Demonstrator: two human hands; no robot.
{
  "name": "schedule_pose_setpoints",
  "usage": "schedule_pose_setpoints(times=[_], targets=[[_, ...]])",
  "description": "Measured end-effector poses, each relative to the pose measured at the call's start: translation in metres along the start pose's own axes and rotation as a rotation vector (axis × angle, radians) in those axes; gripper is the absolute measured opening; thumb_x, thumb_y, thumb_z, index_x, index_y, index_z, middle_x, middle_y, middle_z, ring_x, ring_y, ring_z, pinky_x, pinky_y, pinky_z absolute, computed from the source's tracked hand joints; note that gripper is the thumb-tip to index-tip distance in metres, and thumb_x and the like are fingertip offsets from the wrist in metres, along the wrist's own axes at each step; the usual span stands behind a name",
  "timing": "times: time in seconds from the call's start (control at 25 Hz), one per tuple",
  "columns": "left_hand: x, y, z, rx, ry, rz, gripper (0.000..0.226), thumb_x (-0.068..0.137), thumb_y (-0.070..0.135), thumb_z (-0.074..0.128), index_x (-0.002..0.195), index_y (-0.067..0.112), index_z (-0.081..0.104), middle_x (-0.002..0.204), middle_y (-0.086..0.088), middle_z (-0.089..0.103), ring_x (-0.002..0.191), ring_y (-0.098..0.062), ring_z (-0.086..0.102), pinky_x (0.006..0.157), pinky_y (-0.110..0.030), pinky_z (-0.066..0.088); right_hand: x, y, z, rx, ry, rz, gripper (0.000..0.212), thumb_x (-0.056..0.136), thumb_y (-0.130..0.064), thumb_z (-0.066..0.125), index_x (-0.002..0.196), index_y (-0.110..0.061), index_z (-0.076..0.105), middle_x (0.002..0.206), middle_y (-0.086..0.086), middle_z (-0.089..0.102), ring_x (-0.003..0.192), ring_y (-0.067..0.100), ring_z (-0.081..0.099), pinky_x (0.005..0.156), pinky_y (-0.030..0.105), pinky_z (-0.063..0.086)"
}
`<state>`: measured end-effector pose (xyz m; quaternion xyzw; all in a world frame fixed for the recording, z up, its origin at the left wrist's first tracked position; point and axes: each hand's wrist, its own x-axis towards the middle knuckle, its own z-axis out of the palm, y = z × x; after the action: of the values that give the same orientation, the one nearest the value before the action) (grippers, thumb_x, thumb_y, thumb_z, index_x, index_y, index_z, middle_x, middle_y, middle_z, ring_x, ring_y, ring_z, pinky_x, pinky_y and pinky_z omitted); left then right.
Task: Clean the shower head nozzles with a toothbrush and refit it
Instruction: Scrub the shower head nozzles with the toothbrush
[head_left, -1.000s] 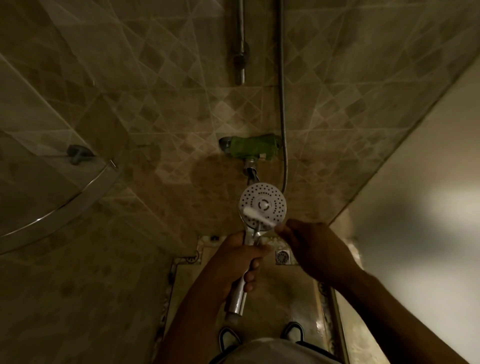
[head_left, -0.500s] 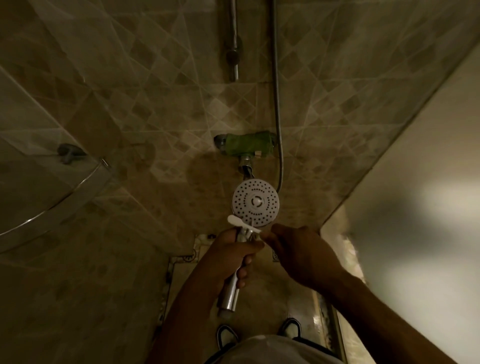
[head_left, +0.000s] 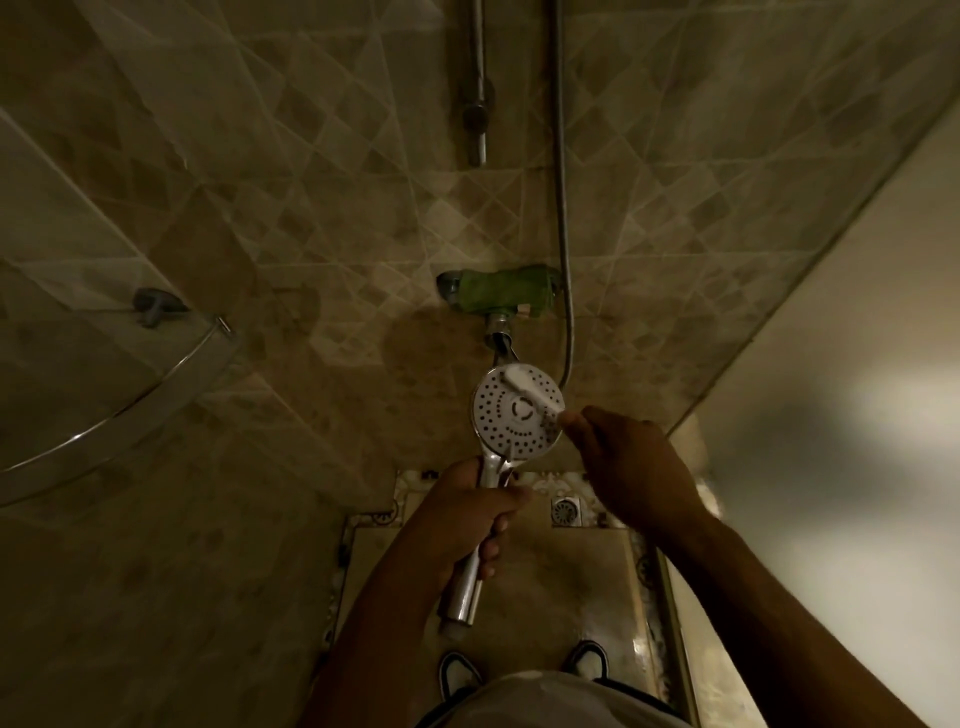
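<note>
My left hand has its fingers wrapped round the chrome handle of the round white-faced shower head. My right hand pinches the white toothbrush, which slants up-left from those fingers across the nozzles.

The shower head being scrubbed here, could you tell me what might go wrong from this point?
1. The left hand grips only the upper part of the shiny handle, so the shower head might twist or slip under brushing.
2. The right hand pinches the toothbrush at its very end; it could flick loose and fall near the floor drain.
3. The light is dim, so clogged nozzles may be missed.
</note>
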<state>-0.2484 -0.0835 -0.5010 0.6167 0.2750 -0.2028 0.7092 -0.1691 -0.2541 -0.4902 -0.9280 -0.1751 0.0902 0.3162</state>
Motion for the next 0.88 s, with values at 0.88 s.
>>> schedule_pose_setpoints(times=[0.88], targets=[[-0.007,0.008,-0.007,-0.223,-0.068,0.002,0.007,0.094,0.008,0.061,0.097,0.008,0.055,0.056,-0.002,0.04,0.032,-0.01,0.031,0.034,-0.016,0.028,-0.024,0.012,0.016,0.05,-0.069,-0.103,0.038,0.099,-0.052,0.035,0.07,-0.033,0.051,0.052,-0.005,0.052,0.042,0.005,0.049,0.045,0.021,0.038]])
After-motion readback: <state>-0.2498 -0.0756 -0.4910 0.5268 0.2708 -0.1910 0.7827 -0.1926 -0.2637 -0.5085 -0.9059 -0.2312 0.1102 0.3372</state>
